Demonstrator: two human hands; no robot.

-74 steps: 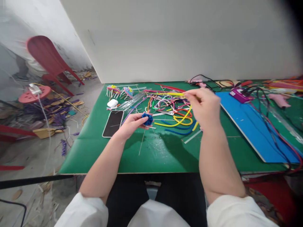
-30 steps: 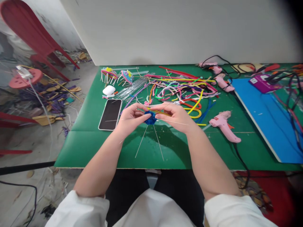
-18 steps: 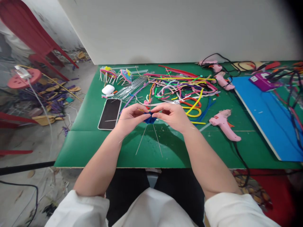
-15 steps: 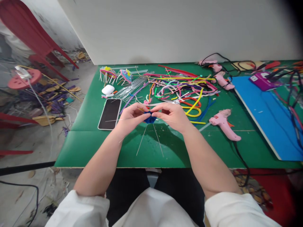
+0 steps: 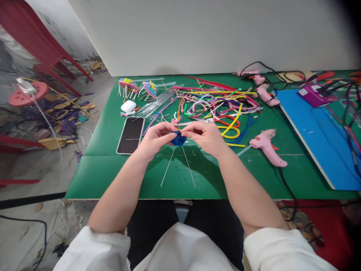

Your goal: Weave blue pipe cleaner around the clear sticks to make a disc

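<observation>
Between my two hands is a small blue pipe-cleaner disc (image 5: 178, 139) with thin wire spokes sticking out around it. My left hand (image 5: 156, 138) is closed, its thumb and fingers pinching the disc's left edge. On the other side, my right hand (image 5: 204, 136) pinches at the upper right edge with thumb and forefinger. Two wires (image 5: 168, 166) point down toward the front of the table. Just beyond my hands lie red- and yellow-handled scissors (image 5: 229, 128), partly covered by a yellow pipe cleaner.
On the green table (image 5: 109, 177) a phone (image 5: 130, 135) and a white case (image 5: 128, 106) lie left. Loose wires (image 5: 158, 101), coloured pipe cleaners (image 5: 217, 99) and two small umbrella-like pieces (image 5: 149, 90) are behind. At right are a pink glue gun (image 5: 267, 148) and a blue board (image 5: 316, 139).
My right fingers have shifted slightly along the disc's edge, and more of its blue face shows. The wire spokes have tilted a little.
</observation>
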